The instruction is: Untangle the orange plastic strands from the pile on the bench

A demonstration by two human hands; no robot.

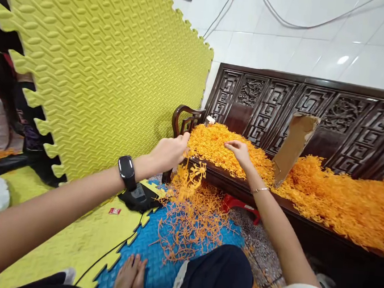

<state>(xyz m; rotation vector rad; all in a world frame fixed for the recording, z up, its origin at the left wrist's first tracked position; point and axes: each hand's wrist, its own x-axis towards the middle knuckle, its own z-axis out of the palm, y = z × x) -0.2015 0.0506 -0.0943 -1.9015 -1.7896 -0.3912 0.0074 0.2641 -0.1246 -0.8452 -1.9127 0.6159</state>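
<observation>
My left hand (171, 151), with a black wristband, is closed round a dangling bunch of curly orange plastic-looking pieces (191, 177). The bunch hangs in front of the bench, above a heap of thin orange strands (194, 225) on the floor. To the right, my right hand (240, 152) is over the front of a pile of small orange pieces (219, 142) on the dark wooden bench. Its thumb and fingers are pinched together; whether anything tiny is between them cannot be made out.
A cardboard piece (294, 146) stands upright in the pile, with more orange pieces (351, 207) to its right. A yellow foam mat wall (110, 74) rises at left. Blue matting (149, 243), a black bag (140, 197) and a red stool (240, 204) are below. Another person sits beyond the wall.
</observation>
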